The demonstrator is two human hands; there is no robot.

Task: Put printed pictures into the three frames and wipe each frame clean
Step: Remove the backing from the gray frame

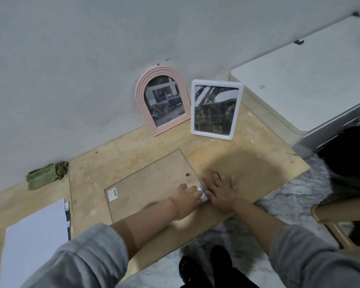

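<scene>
Far left, a stack of white paper (33,235) lies flat on the counter (247,159), with darker printed edges showing along its right side. Behind it, a crumpled green cloth (45,175) sits against the wall (92,59), apart from all three frames. At centre, the third frame (152,183) lies face down on the counter, brown backing board up, a barcode sticker (112,193) near its left corner and a small metal hanger (188,174) toward its right side. The left hand (186,199) rests on the frame's near right corner, fingers (195,192) curled and pinching a small white piece (203,194) at that edge; what the piece is cannot be told. The right hand (221,191) lies flat just beside it, fingers (216,175) straight and spread, pressing on the counter at the frame's right edge and holding nothing. Both forearms are bare below grey sleeves (87,256). Behind, an arched pink frame (162,100) leans upright against the wall with a printed picture of a dark truck inside. Just to its right, standing apart from it, a white rectangular frame (215,109) stands upright with a dark car picture inside. Right of that, a white cabinet (299,84) adjoins the counter. Far right, a dark blurred shape (349,154) and part of a tan chair (330,217) stand over the marbled floor (279,204). Dark shoes (206,267) show at bottom centre.
</scene>
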